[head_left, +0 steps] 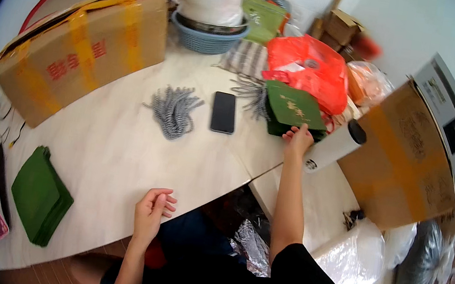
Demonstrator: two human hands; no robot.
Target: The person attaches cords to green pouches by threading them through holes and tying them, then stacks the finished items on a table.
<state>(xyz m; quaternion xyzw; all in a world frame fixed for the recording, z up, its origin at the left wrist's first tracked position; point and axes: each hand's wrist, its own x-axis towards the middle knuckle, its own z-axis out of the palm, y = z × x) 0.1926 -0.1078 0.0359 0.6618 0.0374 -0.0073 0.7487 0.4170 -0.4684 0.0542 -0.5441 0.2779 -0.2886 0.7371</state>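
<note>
Right hand (pixel 298 140): at near edge of gold-printed green bags (pixel 294 104), far right; pinch unclear (fingers partly hidden) | left hand (pixel 153 208): empty, loosely curled | risk: rightward pull could knock white tumbler (pixel 334 148) just beside

And the right-hand grip (pixel 299 141) is out at the near edge of the gold-marked green stack (pixel 296 106), white bottle (pixel 333 148) just beside! Left-hand grip (pixel 150 213) hovers, loosely curled, near the counter (pixel 99 176) edge; a dark phone (pixel 223 113) lies beyond.
</note>
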